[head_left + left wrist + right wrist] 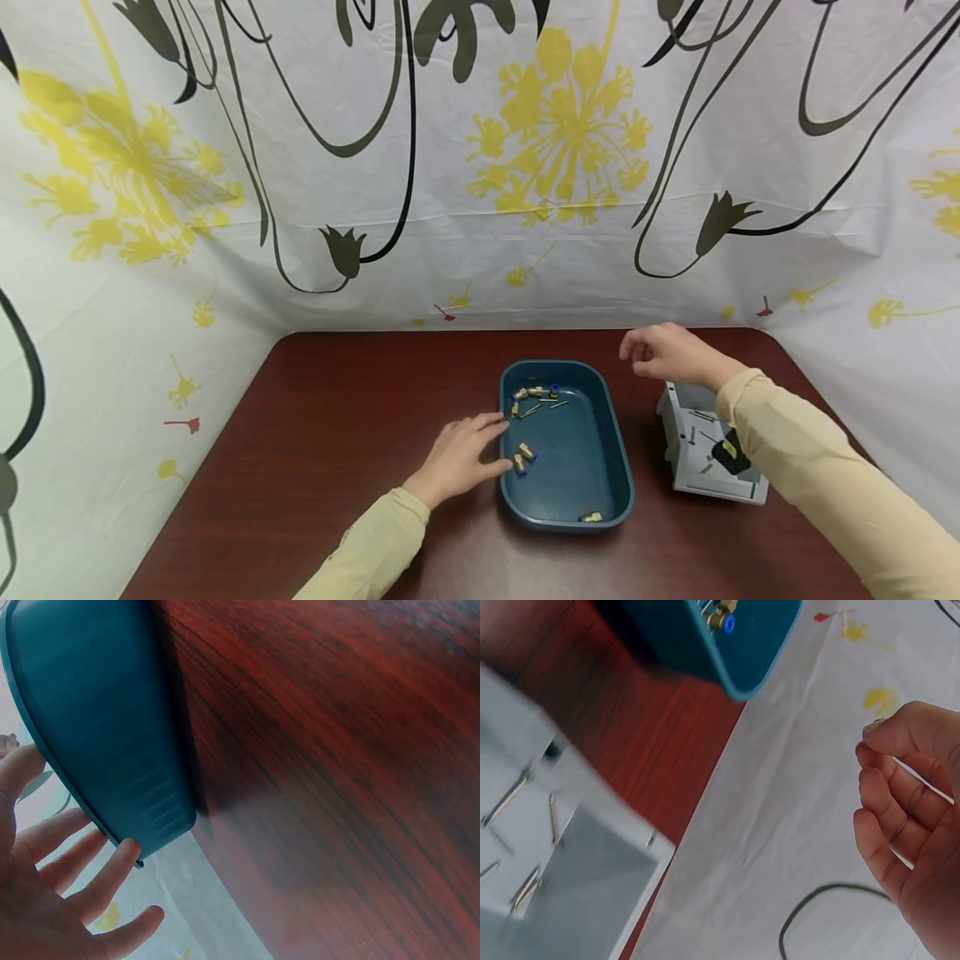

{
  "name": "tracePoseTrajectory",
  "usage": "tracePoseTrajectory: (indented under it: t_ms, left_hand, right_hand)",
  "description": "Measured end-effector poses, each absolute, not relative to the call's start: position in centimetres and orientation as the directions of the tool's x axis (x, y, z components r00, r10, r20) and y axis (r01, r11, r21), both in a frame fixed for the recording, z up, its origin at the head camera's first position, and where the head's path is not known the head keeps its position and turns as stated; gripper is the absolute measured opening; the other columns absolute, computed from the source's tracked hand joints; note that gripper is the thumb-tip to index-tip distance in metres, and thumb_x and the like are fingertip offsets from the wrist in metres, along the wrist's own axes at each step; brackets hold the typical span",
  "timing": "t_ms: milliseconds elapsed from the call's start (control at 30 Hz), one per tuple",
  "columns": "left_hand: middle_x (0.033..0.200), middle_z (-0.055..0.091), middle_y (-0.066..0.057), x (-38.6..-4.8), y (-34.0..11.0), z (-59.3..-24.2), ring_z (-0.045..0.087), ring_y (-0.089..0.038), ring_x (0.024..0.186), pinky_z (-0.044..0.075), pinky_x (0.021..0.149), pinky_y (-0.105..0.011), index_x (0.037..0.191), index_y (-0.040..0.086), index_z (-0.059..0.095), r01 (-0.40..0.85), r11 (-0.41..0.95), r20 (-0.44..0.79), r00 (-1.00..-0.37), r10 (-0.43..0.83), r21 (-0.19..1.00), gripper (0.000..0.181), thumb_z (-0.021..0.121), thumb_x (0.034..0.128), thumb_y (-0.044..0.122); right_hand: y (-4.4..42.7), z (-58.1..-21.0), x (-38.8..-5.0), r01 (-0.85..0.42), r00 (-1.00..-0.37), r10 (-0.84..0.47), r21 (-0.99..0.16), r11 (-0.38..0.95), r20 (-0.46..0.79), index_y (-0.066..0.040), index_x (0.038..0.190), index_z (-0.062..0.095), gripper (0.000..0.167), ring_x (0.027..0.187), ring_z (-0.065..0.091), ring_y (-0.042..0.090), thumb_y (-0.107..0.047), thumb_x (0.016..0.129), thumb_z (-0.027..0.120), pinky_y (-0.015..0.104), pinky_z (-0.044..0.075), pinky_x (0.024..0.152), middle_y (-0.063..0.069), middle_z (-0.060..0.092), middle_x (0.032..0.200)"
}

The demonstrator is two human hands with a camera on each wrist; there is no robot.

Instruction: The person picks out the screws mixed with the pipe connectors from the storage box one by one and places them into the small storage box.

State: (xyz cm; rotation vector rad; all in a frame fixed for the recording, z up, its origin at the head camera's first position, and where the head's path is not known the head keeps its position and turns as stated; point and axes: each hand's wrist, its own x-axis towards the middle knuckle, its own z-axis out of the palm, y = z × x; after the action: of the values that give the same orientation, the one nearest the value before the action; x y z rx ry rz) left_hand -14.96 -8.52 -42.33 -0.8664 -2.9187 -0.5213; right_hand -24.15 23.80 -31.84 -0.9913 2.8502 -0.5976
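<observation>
My left hand [467,457] rests its spread fingers on the left rim of a dark blue tray [573,467]. Inside that tray lie several brass fittings [527,452] with blue ends, along with a few thin screws [531,411]. In the left wrist view, the fingertips [129,851] touch the tray's edge. Above the far end of a grey bin [678,467], my right hand [671,354] hangs in the air with loosely curled fingers. The right wrist view shows thumb and forefinger close together, with nothing visible between them. Several screws [508,796] lie in the bin.
A small black object [729,454] sits at the grey bin, partly hidden by the right sleeve [817,467]. Both containers stand on a dark red wooden table [360,442]. A white patterned cloth [420,183] hangs behind and beside the table.
</observation>
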Motion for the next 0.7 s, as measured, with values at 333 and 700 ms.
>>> tracePoseTrajectory:
  t_ms: [333, 700]
  left_hand:
    - [0.131, 0.042, -0.002, -15.0, -8.5, -42.4, 0.043, -0.022, 0.114, 0.033, 0.090, -0.045, 0.127, 0.012, 0.049, 0.542, 0.783, 0.151, -0.840, 0.522, 0.305, 0.057, 0.059, 0.0808, 0.043]
    - [0.130, 0.042, -0.003, -15.0, -8.5, -42.3, 0.044, -0.022, 0.113, 0.033, 0.089, -0.045, 0.127, 0.012, 0.050, 0.535, 0.786, 0.142, -0.844, 0.518, 0.309, 0.057, 0.059, 0.0806, 0.043]
  right_hand:
    - [20.3, -33.4, -24.7, -0.647, -0.734, -0.674, -0.385, 0.658, 0.081, -0.014, 0.084, 0.061, 0.016, 0.063, 0.049, 0.008, -0.001, 0.076, 0.060, 0.028, 0.042, 0.058, -0.009, 0.054, 0.071]
    - [16.4, -35.5, -24.7, -0.667, -0.687, -0.725, -0.438, 0.603, 0.049, -0.014, 0.087, 0.060, 0.016, 0.062, 0.049, 0.007, -0.001, 0.079, 0.057, 0.027, 0.042, 0.058, -0.008, 0.054, 0.072]
